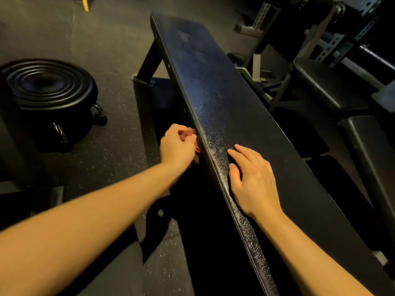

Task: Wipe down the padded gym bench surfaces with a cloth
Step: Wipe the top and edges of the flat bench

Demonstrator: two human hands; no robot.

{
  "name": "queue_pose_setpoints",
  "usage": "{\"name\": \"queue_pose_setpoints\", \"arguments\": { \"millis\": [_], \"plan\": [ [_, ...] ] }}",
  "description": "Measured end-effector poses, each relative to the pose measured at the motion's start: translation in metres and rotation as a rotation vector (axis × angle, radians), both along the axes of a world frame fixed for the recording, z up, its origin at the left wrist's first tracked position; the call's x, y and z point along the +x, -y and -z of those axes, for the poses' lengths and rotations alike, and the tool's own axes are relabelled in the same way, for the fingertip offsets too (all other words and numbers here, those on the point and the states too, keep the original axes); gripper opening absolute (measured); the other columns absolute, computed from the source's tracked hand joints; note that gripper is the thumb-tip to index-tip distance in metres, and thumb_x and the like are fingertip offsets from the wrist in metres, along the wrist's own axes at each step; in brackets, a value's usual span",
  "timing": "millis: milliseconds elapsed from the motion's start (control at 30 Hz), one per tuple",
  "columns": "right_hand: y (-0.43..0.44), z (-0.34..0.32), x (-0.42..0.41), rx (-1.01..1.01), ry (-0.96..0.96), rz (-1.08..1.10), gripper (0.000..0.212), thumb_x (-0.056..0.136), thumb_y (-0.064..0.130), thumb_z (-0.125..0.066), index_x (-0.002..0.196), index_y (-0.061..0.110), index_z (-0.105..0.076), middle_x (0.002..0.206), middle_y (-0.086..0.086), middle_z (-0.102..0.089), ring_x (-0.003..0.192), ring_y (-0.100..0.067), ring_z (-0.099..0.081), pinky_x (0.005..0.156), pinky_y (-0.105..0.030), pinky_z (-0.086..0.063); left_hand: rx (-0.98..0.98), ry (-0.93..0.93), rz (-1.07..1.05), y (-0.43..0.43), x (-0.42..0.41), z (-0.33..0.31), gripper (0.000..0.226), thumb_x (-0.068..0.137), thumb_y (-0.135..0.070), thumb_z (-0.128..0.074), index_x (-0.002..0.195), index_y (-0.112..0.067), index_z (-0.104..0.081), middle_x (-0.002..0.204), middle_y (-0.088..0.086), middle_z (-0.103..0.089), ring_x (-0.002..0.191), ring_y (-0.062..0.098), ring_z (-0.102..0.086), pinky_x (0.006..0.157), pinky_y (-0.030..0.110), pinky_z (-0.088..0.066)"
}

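The left forearm [96, 210] reaches forward and inward, and the right forearm [310, 253] runs up from the lower right; both are bare. The left grip [178, 145] is curled, back of the hand up; its fingertips are blurred, so whether they pinch anything is unclear. The right grip [254, 180] lies palm down, fingers straight and slightly spread.

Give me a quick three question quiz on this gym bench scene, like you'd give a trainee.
1. True or false: the right hand grips a dumbbell.
2. What stands on the floor left of the bench? A) a round black ridged object B) a red ball C) a ladder
3. Fill in: the left hand, beside the bench's side edge, has its fingers ____.
Key: 1 false, it rests on the bench top; 2 A; 3 curled.
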State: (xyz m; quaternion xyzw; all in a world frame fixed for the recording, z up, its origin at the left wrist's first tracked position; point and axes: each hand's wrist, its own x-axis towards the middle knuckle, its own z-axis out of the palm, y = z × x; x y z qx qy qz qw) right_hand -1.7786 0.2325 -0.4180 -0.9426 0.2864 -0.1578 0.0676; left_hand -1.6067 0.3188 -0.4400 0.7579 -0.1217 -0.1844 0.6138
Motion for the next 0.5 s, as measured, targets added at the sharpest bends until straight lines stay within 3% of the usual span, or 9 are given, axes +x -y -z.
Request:
{"name": "queue_pose_setpoints", "arguments": {
  "millis": [33,100,200,267,333,433,500],
  "plan": [
    [0.000,-0.001,0.000,0.006,-0.005,0.003,0.038,0.103,0.025,-0.049,0.139,0.022,-0.061,0.149,0.005,-0.053,0.141,-0.012,-0.041,0.116,-0.034,-0.028,0.019,0.019,-0.034,0.007,0.013,0.003,0.011,0.096,-0.013,-0.067,0.105,-0.020,-0.066,0.094,-0.008,-0.070,0.069,0.002,-0.070,0.051,0.012,-0.046],
    [-0.001,-0.002,0.001,0.009,-0.011,0.010,0.038,0.103,0.025,-0.050,0.139,0.022,-0.061,0.149,0.005,-0.052,0.141,-0.012,-0.041,0.116,-0.033,-0.026,-0.016,0.024,-0.044,0.003,0.005,0.006,0.013,0.095,-0.011,-0.066,0.101,-0.022,-0.066,0.088,-0.003,-0.072,0.064,0.002,-0.067,0.054,0.017,-0.050],
    [-0.003,-0.003,0.001,-0.014,-0.034,0.016,0.037,0.101,0.023,-0.053,0.137,0.021,-0.063,0.146,0.005,-0.055,0.138,-0.013,-0.044,0.113,-0.035,-0.031,-0.178,-0.109,0.183,-0.038,-0.058,0.011,0.018,0.094,-0.002,-0.062,0.096,-0.020,-0.063,0.071,0.009,-0.071,0.049,0.025,-0.068,0.040,0.029,-0.044],
    [0.001,-0.007,0.005,-0.035,-0.076,0.010,0.033,0.099,0.024,-0.056,0.129,0.020,-0.066,0.138,0.004,-0.059,0.131,-0.018,-0.050,0.107,-0.038,-0.037,-0.174,-0.185,0.327,-0.059,-0.084,0.008,0.018,0.096,-0.003,-0.062,0.097,-0.020,-0.064,0.079,0.014,-0.071,0.047,0.033,-0.068,0.037,0.026,-0.041],
    [0.011,-0.014,0.022,-0.063,-0.113,-0.006,0.027,0.096,0.026,-0.057,0.121,0.021,-0.066,0.128,0.004,-0.061,0.121,-0.022,-0.054,0.100,-0.039,-0.041,-0.148,-0.114,0.233,-0.045,-0.063,0.008,0.016,0.095,-0.005,-0.064,0.096,-0.021,-0.064,0.077,0.011,-0.071,0.046,0.029,-0.069,0.038,0.027,-0.041],
    [0.022,-0.012,0.054,-0.073,-0.122,-0.074,0.038,0.102,0.028,-0.049,0.137,0.020,-0.059,0.148,0.000,-0.052,0.137,-0.021,-0.045,0.112,-0.042,-0.035,-0.032,0.046,0.025,0.000,0.011,0.005,0.011,0.092,-0.009,-0.068,0.098,-0.019,-0.066,0.078,-0.007,-0.071,0.058,0.003,-0.067,0.059,0.028,-0.054],
    [0.025,-0.005,0.064,-0.066,-0.097,-0.082,0.042,0.104,0.028,-0.044,0.144,0.020,-0.055,0.153,0.000,-0.048,0.143,-0.018,-0.039,0.116,-0.040,-0.030,-0.012,0.067,-0.006,0.012,0.041,0.005,0.013,0.094,-0.011,-0.068,0.101,-0.022,-0.067,0.089,-0.009,-0.071,0.074,0.003,-0.068,0.073,0.026,-0.056]
  ]
}}
